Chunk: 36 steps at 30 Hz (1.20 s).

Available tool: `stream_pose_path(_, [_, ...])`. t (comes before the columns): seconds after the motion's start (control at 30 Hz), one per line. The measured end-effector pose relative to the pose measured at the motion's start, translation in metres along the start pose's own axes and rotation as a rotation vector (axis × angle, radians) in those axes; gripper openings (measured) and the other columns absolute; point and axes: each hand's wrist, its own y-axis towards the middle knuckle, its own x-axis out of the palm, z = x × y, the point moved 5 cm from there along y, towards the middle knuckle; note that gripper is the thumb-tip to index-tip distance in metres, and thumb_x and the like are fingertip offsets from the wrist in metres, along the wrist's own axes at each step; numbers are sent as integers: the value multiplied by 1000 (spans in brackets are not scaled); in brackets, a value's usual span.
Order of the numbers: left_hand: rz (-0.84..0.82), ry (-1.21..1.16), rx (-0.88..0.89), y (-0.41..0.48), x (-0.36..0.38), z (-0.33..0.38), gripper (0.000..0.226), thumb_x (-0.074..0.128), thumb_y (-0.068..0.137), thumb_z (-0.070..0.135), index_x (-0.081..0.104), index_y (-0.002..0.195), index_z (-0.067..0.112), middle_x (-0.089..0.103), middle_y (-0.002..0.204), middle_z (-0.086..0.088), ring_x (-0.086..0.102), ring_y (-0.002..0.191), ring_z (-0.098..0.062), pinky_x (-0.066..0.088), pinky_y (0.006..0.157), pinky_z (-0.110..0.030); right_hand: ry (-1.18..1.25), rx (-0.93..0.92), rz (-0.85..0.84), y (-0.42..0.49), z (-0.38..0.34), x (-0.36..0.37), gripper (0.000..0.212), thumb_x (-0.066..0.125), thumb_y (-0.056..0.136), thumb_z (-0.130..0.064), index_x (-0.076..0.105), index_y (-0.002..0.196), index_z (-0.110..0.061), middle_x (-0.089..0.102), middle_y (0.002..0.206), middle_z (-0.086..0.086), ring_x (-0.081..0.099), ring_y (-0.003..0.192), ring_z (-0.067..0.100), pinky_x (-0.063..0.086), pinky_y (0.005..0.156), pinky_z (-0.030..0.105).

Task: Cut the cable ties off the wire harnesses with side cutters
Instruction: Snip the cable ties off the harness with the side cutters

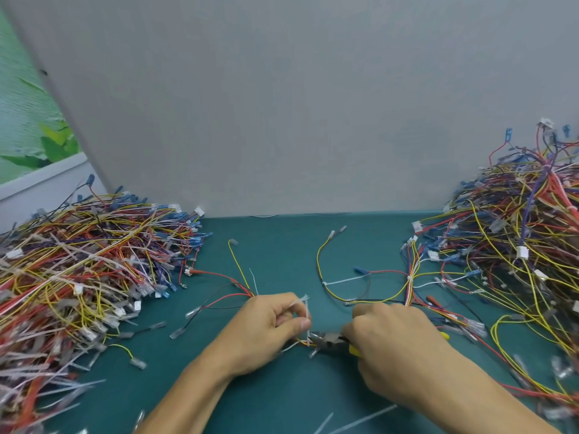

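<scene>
**Cutters at the tie, mid-bench near the front edge**

The person works at a green bench (282, 245) that backs onto a grey panel (282, 104). Both hands meet close to the bench's front edge, about midway along it.

The left hand (269, 327) has its fingers curled, and its grip pinches a white tie (305, 308) between thumb and forefinger; the tie's tail sticks up above the knuckles. The harness (232, 297) this tie belongs to fans out from under that hand towards the left rear, red, black and yellow wires lying on the bench.

The right hand (394, 343) has its grip clenched round the yellow handles of the cutters (329, 338). The tool's dark head points left and its tip sits at the wires just below the left thumb. It is too blurred to tell whether the jaws are closed.

A left pile (87, 261) of harnesses fills the bench's left side, mixed with many pale tie strips. A taller right pile (517, 245) rises along the right edge. Between them, behind the hands, lies a loose harness (319, 255) with a white tie of its own around it. A few cut ties (360, 418) lie at the front edge by the right forearm.
</scene>
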Motion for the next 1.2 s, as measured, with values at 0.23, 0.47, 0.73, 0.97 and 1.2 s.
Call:
stream_pose_path(0.23, [4,-3,-4,1,1,0,12,62,90,18,62,78,21,35,50,7,32,48,-10,30,54,-27,-20,-28,6,6,-4,-1,21,50,85,-17,60,103,-17,54,107,5,58,100,32,31,65,32])
stream_pose_path(0.47, [10,-1,-9,1,3,1,13,62,90,19,60,77,21,35,49,8,31,48,-9,29,53,-25,-40,-69,-27,8,-5,4,21,49,86,-11,59,104,-14,55,108,7,57,100,33,31,66,34])
stream_pose_path(0.73, [102,-13,-3,0,-6,12,20,50,95,25,47,78,16,39,60,14,34,59,-7,32,60,-24,-32,-97,-58,8,-6,4,22,47,88,-12,58,107,-15,55,109,8,58,101,31,28,61,32])
stream_pose_path(0.97, [667,-354,28,-4,-86,5,17,39,80,18,54,74,24,45,55,9,37,55,-14,31,51,-28,135,-12,101,28,-10,-20,8,48,84,-20,53,90,-21,39,86,-3,57,88,30,26,54,32])
stream_pose_path(1.2, [401,160,-188,1,-70,-37,29,77,76,12,64,94,32,43,44,17,45,47,1,36,56,-10,184,10,64,75,-35,-7,14,52,84,-17,40,80,-20,44,91,4,56,89,31,32,63,33])
